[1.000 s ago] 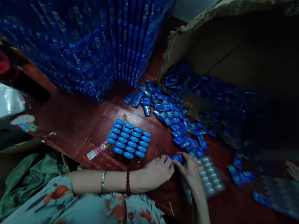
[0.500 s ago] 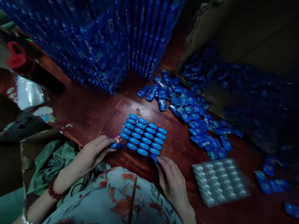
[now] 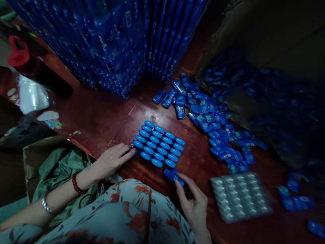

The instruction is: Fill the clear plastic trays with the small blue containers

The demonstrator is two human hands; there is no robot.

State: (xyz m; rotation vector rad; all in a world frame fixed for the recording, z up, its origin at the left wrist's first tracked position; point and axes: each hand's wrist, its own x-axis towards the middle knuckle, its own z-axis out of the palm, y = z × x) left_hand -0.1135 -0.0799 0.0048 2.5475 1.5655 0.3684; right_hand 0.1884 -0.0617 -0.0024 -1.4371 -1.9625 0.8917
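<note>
On the red-brown table lies a grid of bright blue oval pieces [image 3: 159, 143], set in close rows. At its near left corner is my left hand [image 3: 114, 159], fingers together and pinching a small dark blue packet [image 3: 135, 151], mostly hidden by the fingertips. My right hand [image 3: 195, 200], below the near right corner, is closed with thumb and finger on one end of another small blue packet [image 3: 171, 175]. Off to the right rests a clear plastic blister tray [image 3: 241, 197] with rows of rounded bumps.
A heap of small blue packets [image 3: 218, 132] spills from an open cardboard box [image 3: 273, 36] at the back right. Tall stacks of blue packed sheets [image 3: 107, 40] stand at the back left. A dark bottle with a red lid [image 3: 20, 54] lies by a clear plastic bag [image 3: 32, 96].
My left hand has moved up and right, closer to the grid's corner. My right hand has drawn slightly right and down, and more of the blue packet in it shows.
</note>
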